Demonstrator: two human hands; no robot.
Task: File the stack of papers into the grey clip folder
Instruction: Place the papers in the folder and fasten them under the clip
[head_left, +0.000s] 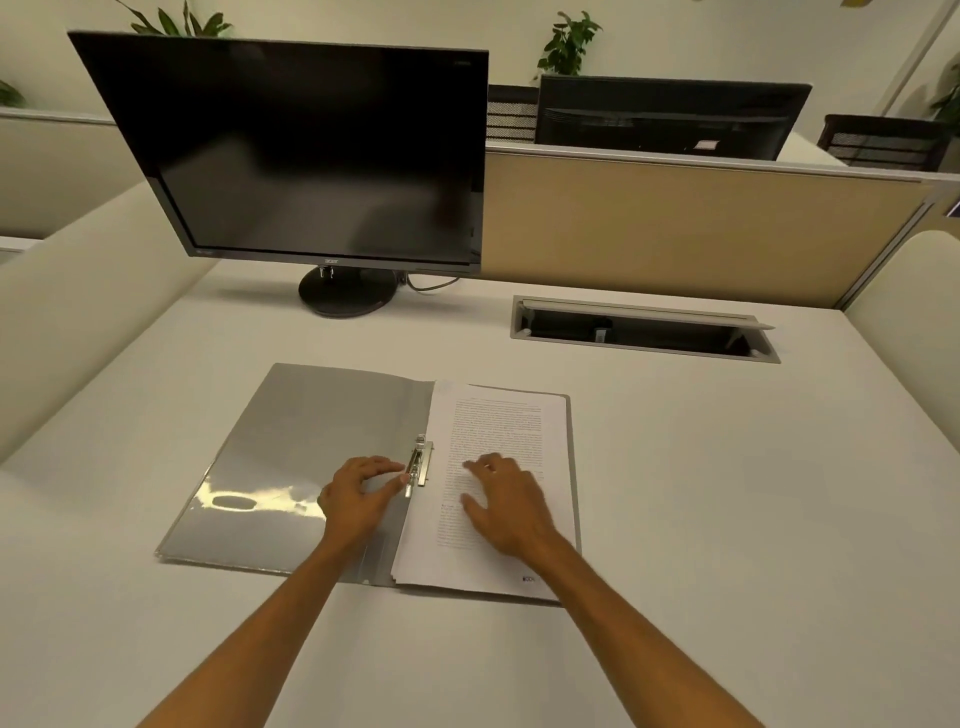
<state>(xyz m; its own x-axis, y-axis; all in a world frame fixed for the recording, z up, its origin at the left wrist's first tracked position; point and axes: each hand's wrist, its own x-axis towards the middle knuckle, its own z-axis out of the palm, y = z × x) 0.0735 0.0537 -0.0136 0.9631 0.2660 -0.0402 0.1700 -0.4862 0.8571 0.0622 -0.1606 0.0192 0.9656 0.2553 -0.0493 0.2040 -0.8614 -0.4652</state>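
L hand (358, 499) prob. at clip (420, 464); papers (498, 467) in folder (291, 447).

Both forearms are bare with no sleeves showing, the left hand (358, 499) carries no visible jewellery, and the right hand (506, 506) wears a thin ring on one finger.

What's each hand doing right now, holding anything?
Left hand: fingers curled, fingertips at the metal clip, gripping nothing.
Right hand: open, flat on the stack of papers, pressing it down, not gripping.
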